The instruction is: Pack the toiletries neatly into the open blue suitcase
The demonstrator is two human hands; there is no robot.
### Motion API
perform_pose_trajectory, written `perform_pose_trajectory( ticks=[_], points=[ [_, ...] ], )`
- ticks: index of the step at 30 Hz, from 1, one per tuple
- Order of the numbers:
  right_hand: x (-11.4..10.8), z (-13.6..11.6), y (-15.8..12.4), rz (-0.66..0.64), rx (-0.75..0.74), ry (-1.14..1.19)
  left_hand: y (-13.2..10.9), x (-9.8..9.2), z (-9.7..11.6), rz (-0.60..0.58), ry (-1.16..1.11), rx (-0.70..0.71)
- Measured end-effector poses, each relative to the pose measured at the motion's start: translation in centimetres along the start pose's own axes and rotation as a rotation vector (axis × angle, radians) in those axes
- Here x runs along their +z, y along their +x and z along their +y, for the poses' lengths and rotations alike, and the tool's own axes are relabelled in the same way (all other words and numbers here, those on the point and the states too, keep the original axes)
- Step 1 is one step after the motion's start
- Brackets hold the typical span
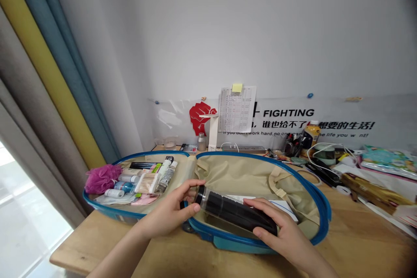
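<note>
A long dark bottle (pixel 233 209) with a see-through section near its black cap lies tilted between my hands, above the right half of an open blue suitcase (pixel 321 226). My left hand (pixel 177 210) has its thumb and fingers around the capped end. At the other end, my right hand (pixel 276 221) grips the dark base from the side. Beneath the bottle, a white flat item (pixel 286 209) with a blue line rests on the beige lining, partly hidden. The left half of the suitcase holds a pink bath puff (pixel 102 178), a comb (pixel 148 182) and several small bottles (pixel 124 187).
The suitcase stands on a wooden table (pixel 358 234). Behind it are a white lamp (pixel 213 132) and a small jar (pixel 201 142). A yellow-labelled drink bottle (pixel 311 134), cables and packets (pixel 387 158) crowd the right side. Curtains (pixel 48 65) hang at left.
</note>
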State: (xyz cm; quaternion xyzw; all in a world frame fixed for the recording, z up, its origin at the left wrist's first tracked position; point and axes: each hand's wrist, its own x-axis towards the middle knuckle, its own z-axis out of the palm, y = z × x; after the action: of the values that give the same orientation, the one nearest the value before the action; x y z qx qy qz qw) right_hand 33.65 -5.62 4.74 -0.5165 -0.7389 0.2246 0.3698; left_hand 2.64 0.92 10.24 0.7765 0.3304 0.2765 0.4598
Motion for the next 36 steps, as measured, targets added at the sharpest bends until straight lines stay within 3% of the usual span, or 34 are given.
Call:
perform_pose_trajectory(
  ticks=[3, 5, 10, 12, 15, 17, 20, 25, 36],
  points=[
    [-0.01, 0.08, -0.03, -0.007, 0.003, 0.007, -0.13, -0.58, -0.02, -0.108, -0.105, 0.113],
    [0.03, 0.1, -0.03, -0.005, 0.01, 0.01, 0.02, -0.58, -0.05, -0.118, -0.171, 0.133],
    [0.12, 0.07, 0.0, 0.002, 0.033, 0.0, 0.61, 0.06, -0.47, 0.074, -0.061, -0.048],
    [0.14, 0.03, -0.05, -0.001, 0.044, 0.002, 0.61, 0.11, -0.53, 0.045, -0.039, -0.096],
    [0.13, -0.05, -0.12, -0.007, 0.053, 0.002, 0.41, -0.11, -0.44, -0.021, -0.101, -0.017],
    [0.1, -0.14, -0.11, -0.008, 0.051, -0.007, 0.31, -0.29, -0.41, -0.008, -0.1, 0.017],
    [0.06, -0.33, 0.0, -0.002, 0.044, -0.022, 0.29, -0.44, -0.49, 0.023, -0.051, -0.057],
    [0.09, -0.58, 0.04, -0.008, 0.048, -0.034, 0.24, -0.49, -0.39, -0.053, -0.015, -0.066],
    [0.08, -0.62, 0.03, -0.019, 0.035, -0.052, 0.24, -0.6, -0.19, -0.048, 0.056, -0.107]
  ],
)
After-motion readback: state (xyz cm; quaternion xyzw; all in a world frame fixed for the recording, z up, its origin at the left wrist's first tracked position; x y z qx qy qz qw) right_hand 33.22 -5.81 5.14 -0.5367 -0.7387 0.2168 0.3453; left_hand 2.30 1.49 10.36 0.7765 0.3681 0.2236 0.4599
